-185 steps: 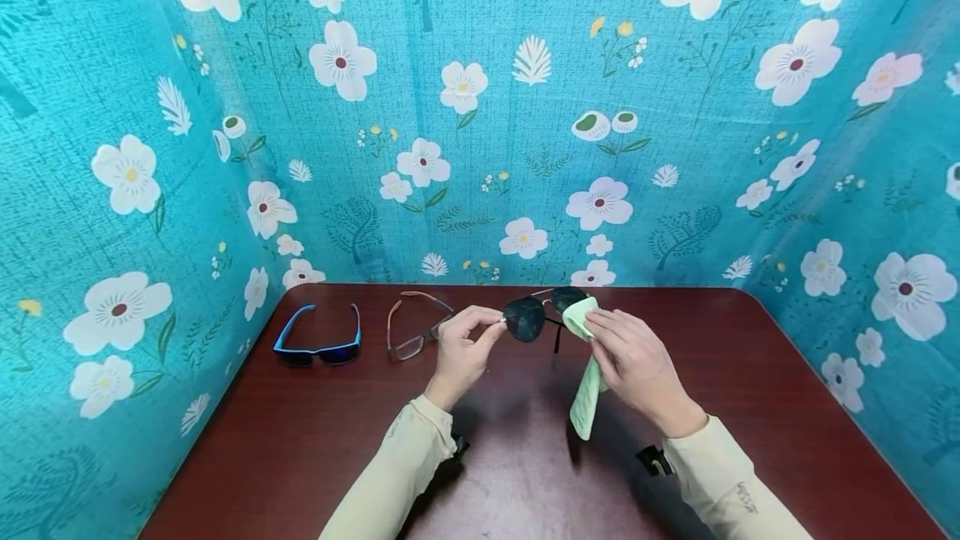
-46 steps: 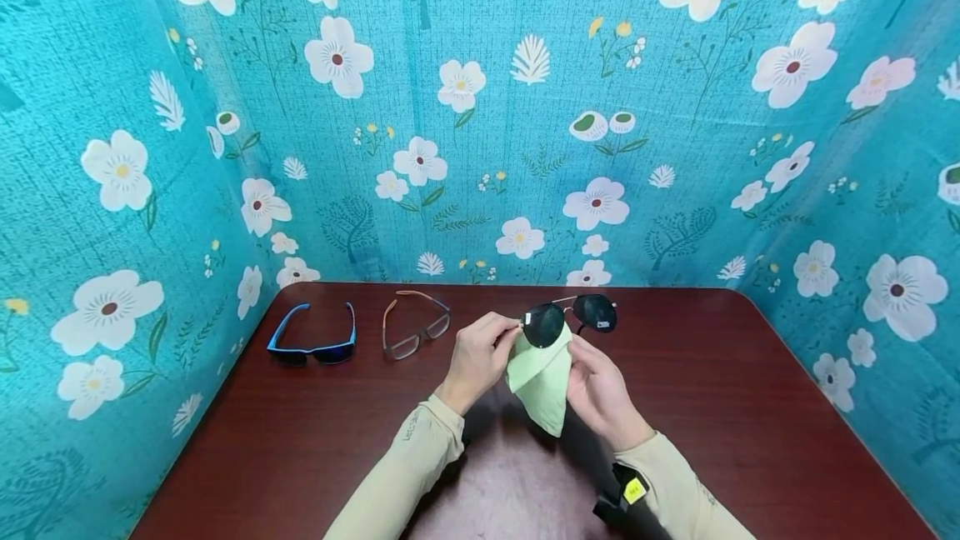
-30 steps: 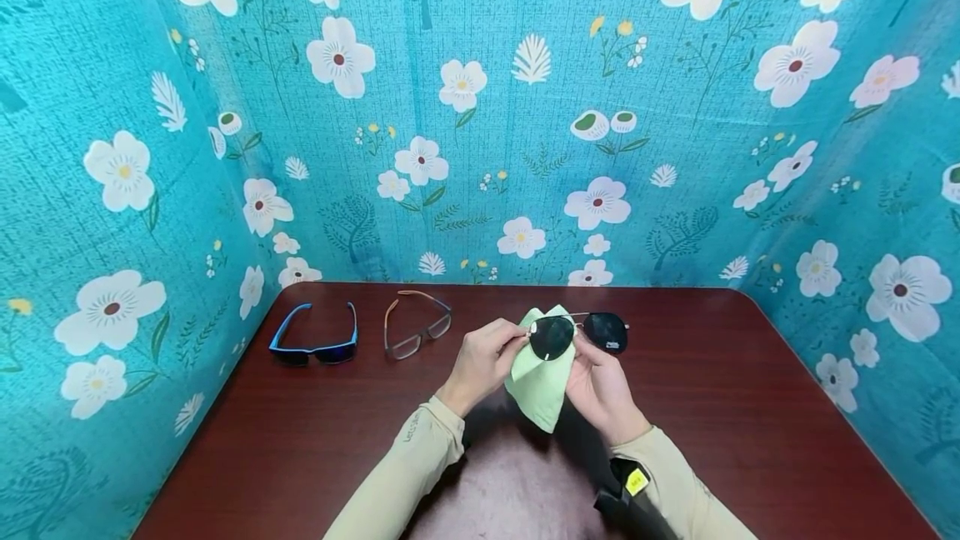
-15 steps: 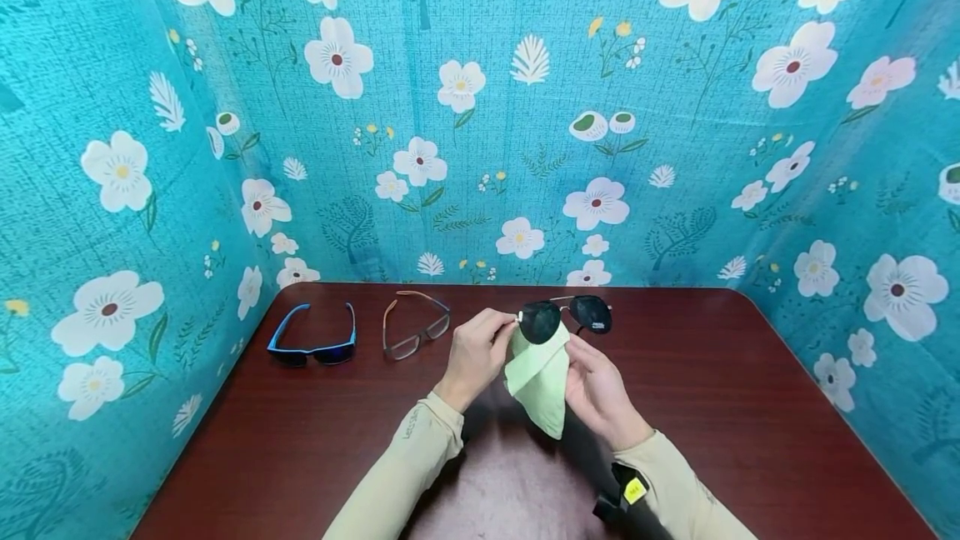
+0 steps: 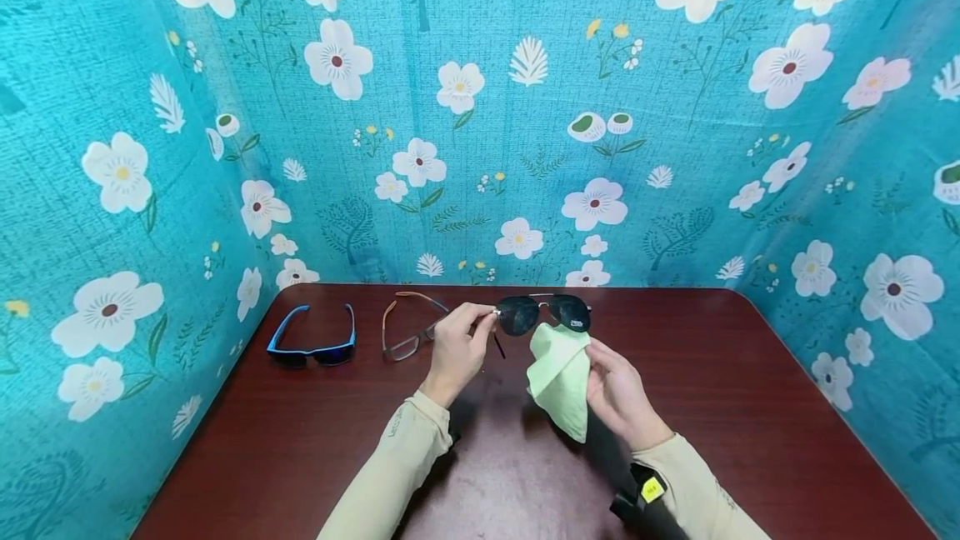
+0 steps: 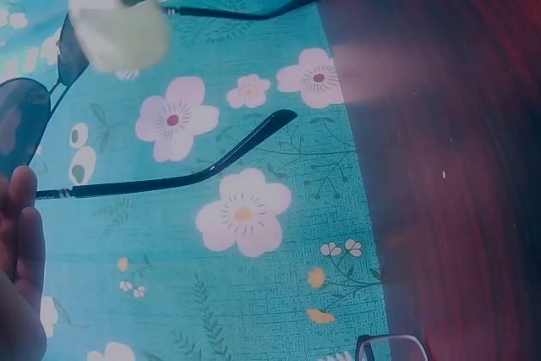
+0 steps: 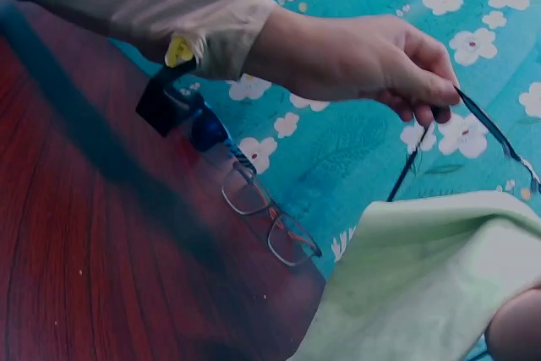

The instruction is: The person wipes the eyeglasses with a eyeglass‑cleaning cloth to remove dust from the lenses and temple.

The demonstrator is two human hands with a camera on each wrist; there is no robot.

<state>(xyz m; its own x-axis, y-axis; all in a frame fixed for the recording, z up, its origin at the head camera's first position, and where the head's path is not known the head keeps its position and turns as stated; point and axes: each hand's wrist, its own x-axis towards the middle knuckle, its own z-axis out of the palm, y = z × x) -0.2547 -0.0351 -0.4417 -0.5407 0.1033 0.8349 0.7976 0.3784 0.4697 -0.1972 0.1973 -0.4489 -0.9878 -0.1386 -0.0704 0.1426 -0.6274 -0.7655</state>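
Observation:
In the head view my left hand (image 5: 459, 348) pinches dark aviator sunglasses (image 5: 517, 316) by the corner beside one lens, holding them above the table. Their two black temple arms (image 6: 144, 185) stretch out unfolded in the left wrist view. My right hand (image 5: 621, 394) grips a pale green cleaning cloth (image 5: 561, 373), which hangs down just below the other lens. The cloth's top edge overlaps that lens's lower rim; whether it touches the lens I cannot tell. In the right wrist view the cloth (image 7: 423, 285) covers much of the lower right.
Blue-framed sunglasses (image 5: 311, 354) lie at the table's left. Beside them are clear eyeglasses (image 5: 406, 347) with orange-brown arms, partly behind my left hand. A floral teal curtain (image 5: 480, 148) encloses the dark red table (image 5: 720, 407) at the back and sides.
The left hand and aviators have shifted left. The cloth, behind the left-hand lens before, now hangs under the right-hand lens, the right hand having moved slightly right. The other glasses lie unmoved.

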